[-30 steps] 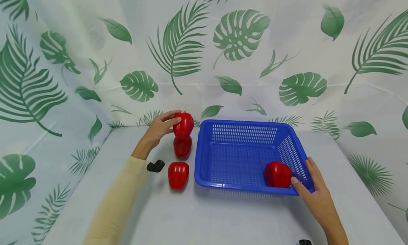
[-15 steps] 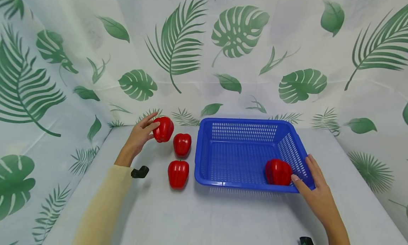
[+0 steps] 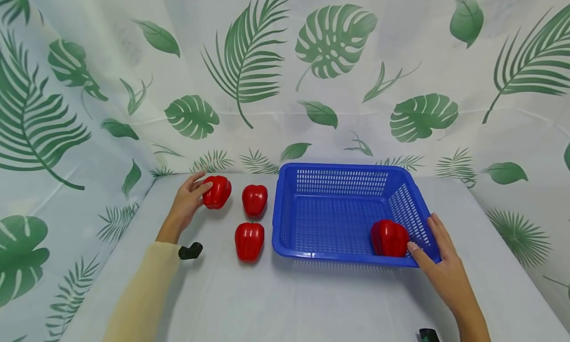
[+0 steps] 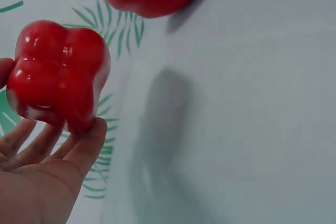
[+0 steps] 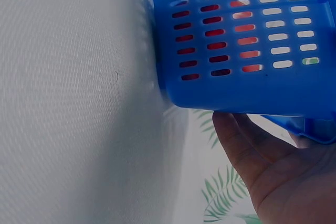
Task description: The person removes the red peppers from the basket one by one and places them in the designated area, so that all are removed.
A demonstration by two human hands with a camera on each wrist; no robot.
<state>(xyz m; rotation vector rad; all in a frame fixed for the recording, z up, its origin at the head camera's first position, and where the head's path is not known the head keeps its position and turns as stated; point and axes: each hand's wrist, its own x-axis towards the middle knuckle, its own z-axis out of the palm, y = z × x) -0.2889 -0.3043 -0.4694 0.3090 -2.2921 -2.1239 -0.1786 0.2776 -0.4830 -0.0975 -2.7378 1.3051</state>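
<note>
My left hand [image 3: 186, 203] grips a red bell pepper [image 3: 217, 192] near the back left of the table, thumb on one side and fingers on the other. In the left wrist view this bell pepper [image 4: 60, 72] shows its lobed end, with a shadow on the cloth apart from it. Two more peppers, a back one [image 3: 255, 201] and a front one [image 3: 249, 242], lie between it and the blue basket [image 3: 285, 208]. My right hand [image 3: 445, 272] holds the basket's front right corner, thumb over the rim and fingers along the outer side. Inside that corner sits another red pepper [image 3: 389, 238].
The white table [image 3: 285, 302] meets a leaf-printed cloth backdrop [image 3: 267, 84] behind and at both sides. A black wrist device [image 3: 190, 251] sits by the left cuff, and another [image 3: 429, 335] shows at the bottom right.
My left hand has carried its pepper left and down, away from above the back pepper to the table's left part. The right hand has stayed on the basket corner.
</note>
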